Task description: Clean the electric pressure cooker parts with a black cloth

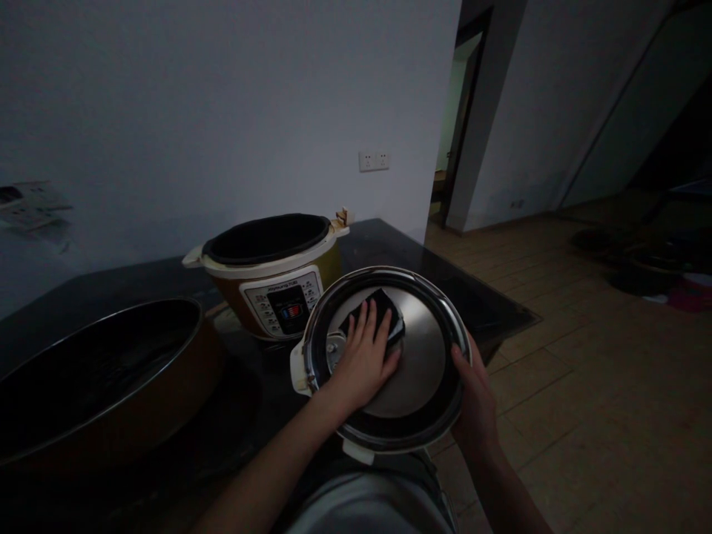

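My left hand (364,360) lies over a dark folded cloth (394,315), its fingers pressing it against the metal inner face of a round pressure-cooker lid (426,348). The lid is tilted toward me, with a black ring around its metal centre and white tabs at its edge. Gripping its right rim, my right hand (477,397) has the thumb on the near face and the other fingers behind, mostly hidden. Just beyond the lid stands the electric pressure cooker (278,278), uncovered, with a control panel on its front.
A large, wide brown pan (105,386) sits at the left on the dark tabletop (445,274). Behind the table is a wall with a double socket (374,160). The table's corner juts out at right above a tiled floor (589,371). A doorway (459,111) opens farther back.
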`<state>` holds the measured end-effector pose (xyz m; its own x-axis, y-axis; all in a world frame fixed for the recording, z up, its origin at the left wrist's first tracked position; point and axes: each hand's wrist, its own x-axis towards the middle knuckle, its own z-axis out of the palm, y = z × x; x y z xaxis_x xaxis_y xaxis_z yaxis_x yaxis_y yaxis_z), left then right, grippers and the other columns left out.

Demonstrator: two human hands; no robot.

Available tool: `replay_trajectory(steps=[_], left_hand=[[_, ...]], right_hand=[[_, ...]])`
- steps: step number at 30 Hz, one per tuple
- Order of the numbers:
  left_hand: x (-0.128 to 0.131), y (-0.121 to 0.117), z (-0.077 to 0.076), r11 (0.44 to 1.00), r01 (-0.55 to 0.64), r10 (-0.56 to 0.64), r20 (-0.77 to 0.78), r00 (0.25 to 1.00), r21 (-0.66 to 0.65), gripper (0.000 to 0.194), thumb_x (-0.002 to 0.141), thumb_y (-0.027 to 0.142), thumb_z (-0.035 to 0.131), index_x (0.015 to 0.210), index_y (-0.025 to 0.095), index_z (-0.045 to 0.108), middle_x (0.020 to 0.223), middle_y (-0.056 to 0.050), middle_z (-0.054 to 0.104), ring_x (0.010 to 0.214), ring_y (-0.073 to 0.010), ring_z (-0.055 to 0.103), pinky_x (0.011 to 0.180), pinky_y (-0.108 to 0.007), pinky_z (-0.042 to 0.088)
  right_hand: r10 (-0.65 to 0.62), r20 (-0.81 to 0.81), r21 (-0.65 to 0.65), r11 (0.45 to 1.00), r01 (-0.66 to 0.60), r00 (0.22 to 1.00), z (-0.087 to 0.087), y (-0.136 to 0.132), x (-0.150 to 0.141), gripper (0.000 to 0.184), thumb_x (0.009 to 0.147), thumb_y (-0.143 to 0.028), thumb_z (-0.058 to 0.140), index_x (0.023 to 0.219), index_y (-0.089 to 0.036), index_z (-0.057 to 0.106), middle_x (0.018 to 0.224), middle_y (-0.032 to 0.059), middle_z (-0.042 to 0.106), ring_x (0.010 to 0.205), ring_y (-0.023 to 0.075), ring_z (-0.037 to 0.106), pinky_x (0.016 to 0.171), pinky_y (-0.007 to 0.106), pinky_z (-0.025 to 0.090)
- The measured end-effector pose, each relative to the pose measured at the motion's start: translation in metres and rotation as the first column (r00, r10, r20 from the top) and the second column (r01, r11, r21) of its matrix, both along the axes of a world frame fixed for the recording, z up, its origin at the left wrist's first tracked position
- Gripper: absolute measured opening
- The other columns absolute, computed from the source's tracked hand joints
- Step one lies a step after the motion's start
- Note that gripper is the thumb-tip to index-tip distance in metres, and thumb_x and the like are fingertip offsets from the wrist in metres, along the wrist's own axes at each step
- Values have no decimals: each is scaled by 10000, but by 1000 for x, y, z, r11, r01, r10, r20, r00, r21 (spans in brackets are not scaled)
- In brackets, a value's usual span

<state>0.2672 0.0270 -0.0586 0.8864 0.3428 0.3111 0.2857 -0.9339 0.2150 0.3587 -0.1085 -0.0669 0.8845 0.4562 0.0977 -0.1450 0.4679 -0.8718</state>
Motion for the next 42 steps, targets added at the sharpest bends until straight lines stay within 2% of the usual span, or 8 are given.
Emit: replay_trajectory(steps=[6, 13, 18, 23, 28, 31, 37, 42], left_hand=[[19, 18, 10, 1000, 3, -3, -33, 999, 8, 713, 940, 418, 455, 1488, 59, 176, 1558, -271, 29, 1423, -337, -100, 1132, -600, 116], [5, -21, 15, 929, 364, -369, -148, 918, -60, 652, 951, 409, 438, 1496, 152, 188, 1584, -162, 87, 1453, -240, -35, 1166, -532, 109], [-16, -33, 15, 867, 453, -489, -180, 854, -207, 566, 991, 369, 334, 1500, 178, 176, 1588, -116, 99, 1455, -199, -12, 1174, -510, 129], [-18, -19, 7, 905, 396, -416, -130, 900, -153, 608, 974, 414, 387, 1506, 230, 155, 1595, -92, 89, 1460, -205, -1, 1173, -518, 131], [-10, 3, 5, 974, 176, -189, -79, 979, -145, 636, 972, 422, 381, 1511, 200, 125, 1596, -127, 32, 1454, -229, -58, 1163, -542, 107], [-11, 1, 3, 983, 62, -73, -56, 996, -172, 588, 988, 356, 339, 1505, 157, 143, 1591, -158, 42, 1452, -239, -58, 1154, -560, 124], [-21, -26, -4, 974, 180, -188, -45, 981, -141, 536, 984, 304, 347, 1494, 219, 205, 1591, -121, 105, 1457, -234, 2, 1144, -571, 173], [-15, -7, -1, 972, 160, -171, -47, 984, -174, 578, 988, 373, 328, 1507, 194, 146, 1594, -123, 92, 1458, -222, -10, 1152, -557, 146]], right_hand=[[3, -28, 20, 1000, -2, 1000, 5, 1, -2, 518, 785, -428, 650, 1271, -265, 569, 1355, 43, 567, 1280, 292, 480, 1076, 449, 357], [-18, -26, 12, 1000, 19, 999, -1, 1, 1, 528, 770, -424, 669, 1264, -266, 571, 1321, 31, 590, 1326, 271, 430, 1137, 445, 263], [-23, -11, -20, 1000, 23, 1000, -3, 0, 2, 524, 778, -443, 655, 1267, -273, 569, 1321, 30, 587, 1306, 279, 450, 1132, 464, 267], [-16, -8, 2, 1000, 16, 1000, 0, 0, 0, 502, 776, -424, 667, 1249, -276, 585, 1338, 28, 577, 1319, 272, 437, 1133, 451, 275], [8, -9, 27, 1000, -7, 1000, 1, 0, -1, 475, 809, -396, 640, 1268, -293, 570, 1365, 22, 555, 1304, 271, 456, 1119, 470, 298], [-6, -7, 24, 1000, 6, 1000, 0, 0, -2, 474, 804, -401, 643, 1258, -280, 578, 1359, 28, 558, 1319, 276, 435, 1124, 477, 286], [-23, -3, 8, 1000, 23, 1000, -1, 1, -1, 485, 802, -406, 640, 1268, -292, 574, 1360, 20, 562, 1307, 269, 456, 1113, 464, 313], [-58, 53, -17, 998, 59, 997, 4, 0, -1, 492, 779, -424, 656, 1246, -282, 598, 1377, 14, 550, 1323, 274, 438, 1105, 439, 335]])
